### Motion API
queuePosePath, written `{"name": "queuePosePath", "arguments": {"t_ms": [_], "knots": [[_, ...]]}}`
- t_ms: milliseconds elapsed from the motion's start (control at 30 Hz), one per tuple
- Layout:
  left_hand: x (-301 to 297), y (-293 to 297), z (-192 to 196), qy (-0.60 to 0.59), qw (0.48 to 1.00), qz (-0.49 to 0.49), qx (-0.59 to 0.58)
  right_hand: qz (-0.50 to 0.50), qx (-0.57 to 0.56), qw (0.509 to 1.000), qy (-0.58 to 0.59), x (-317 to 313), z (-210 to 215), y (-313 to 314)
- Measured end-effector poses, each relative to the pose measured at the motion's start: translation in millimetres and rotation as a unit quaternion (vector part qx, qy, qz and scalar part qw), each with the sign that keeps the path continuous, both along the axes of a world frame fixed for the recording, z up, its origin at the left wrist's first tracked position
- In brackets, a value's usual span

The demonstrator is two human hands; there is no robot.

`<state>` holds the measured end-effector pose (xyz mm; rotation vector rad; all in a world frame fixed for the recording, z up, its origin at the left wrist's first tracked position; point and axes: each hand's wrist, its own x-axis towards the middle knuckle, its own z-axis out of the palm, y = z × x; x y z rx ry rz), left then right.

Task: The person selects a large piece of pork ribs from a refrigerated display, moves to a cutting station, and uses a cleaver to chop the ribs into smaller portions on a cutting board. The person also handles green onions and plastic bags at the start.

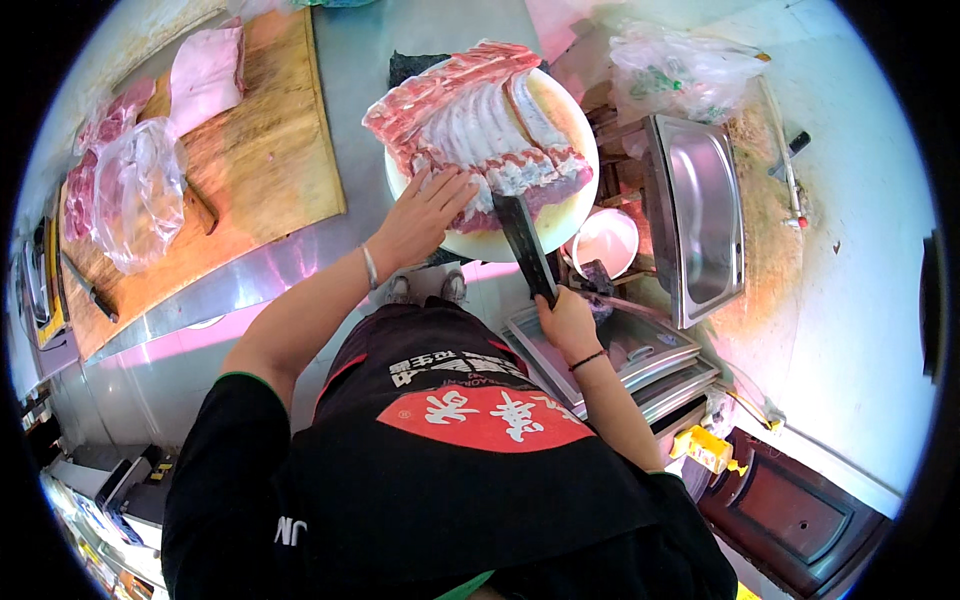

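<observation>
A large rack of raw ribs lies across a round white cutting board, bone side up, with a cut running between the bones toward its right end. My left hand rests on the near left edge of the meat, fingers stretched out and flat. In my right hand is a dark, broad-bladed cleaver, gripped by its handle. The blade points away from me, and its tip touches or nearly touches the near edge of the ribs; I cannot tell whether it is in the meat.
On the left, a wooden table bears a slab of pork, plastic-covered meat and a knife. To the right are a white bucket, a steel sink and a plastic bag. Metal trays sit below the sink.
</observation>
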<state>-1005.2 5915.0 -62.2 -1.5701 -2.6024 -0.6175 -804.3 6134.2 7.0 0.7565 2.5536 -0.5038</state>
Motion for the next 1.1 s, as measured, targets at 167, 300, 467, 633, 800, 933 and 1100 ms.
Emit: {"name": "queuePosePath", "arguments": {"t_ms": [167, 300, 467, 633, 800, 933, 1100], "knots": [[-10.7, 10.5, -18.9, -0.013, 0.999, -0.021, 0.020, 0.004, 0.012, 0.999, -0.032, 25.7, 17.4, 7.2], [-13.7, 5.9, -13.5, -0.031, 0.998, -0.016, 0.053, 0.007, 0.006, 0.999, -0.037, 44.9, 35.2, 22.2], [-17.9, 19.2, -27.6, -0.037, 0.997, 0.003, 0.066, -0.085, -0.079, 0.990, 0.079, 45.2, 48.0, 13.8], [-21.9, 33.7, -29.5, -0.047, 0.991, 0.069, 0.108, -0.085, -0.078, 0.979, 0.169, -28.6, 36.9, 0.6], [-31.0, 29.0, -22.4, -0.082, 0.984, 0.059, 0.150, -0.090, -0.090, 0.981, 0.150, -50.6, -4.3, -3.8], [-31.7, 30.2, -14.4, -0.105, 0.975, 0.065, 0.183, -0.092, -0.108, 0.980, 0.138, -20.8, -3.1, -5.9], [-40.6, 30.6, -8.4, -0.151, 0.965, 0.058, 0.205, -0.072, -0.101, 0.980, 0.157, -26.9, 7.4, -4.6]]}}
